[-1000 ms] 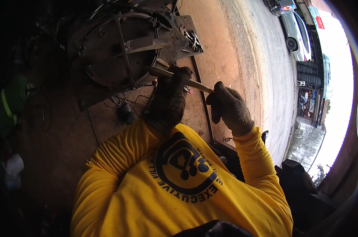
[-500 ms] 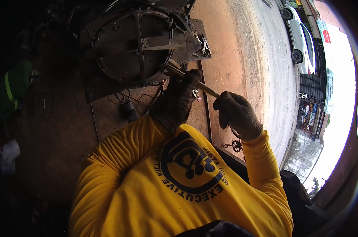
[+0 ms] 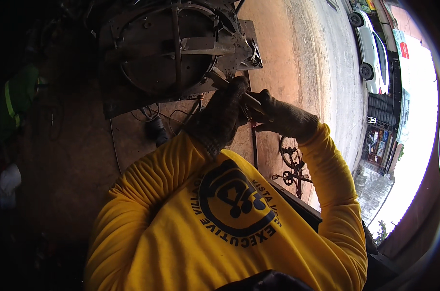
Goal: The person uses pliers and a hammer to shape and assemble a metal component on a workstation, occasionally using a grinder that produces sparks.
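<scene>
My left hand (image 3: 217,116), in a dark knitted glove, is closed around a narrow tan bar (image 3: 253,103), which slants down to the right. The bar's upper end reaches the edge of a dark metal frame (image 3: 176,58); whether they touch I cannot tell. My right hand (image 3: 290,118), gloved too, grips the lower end with bent fingers, close beside the left. The frame has a round ring with crossing flat bars over a dark plate. Something small and thin hangs between my hands, too blurred to name.
Cables (image 3: 152,114) trail on the reddish ground below the frame. A bicycle (image 3: 290,167) lies in view past my right forearm. A person in green (image 3: 18,106) is in the shadow at left. Beyond the road (image 3: 334,92), a white car (image 3: 372,53) is parked.
My right hand has moved left and up along the bar, close to my left hand, and its fingers now reach around the bar. More of the bicycle shows. The view has shifted slightly.
</scene>
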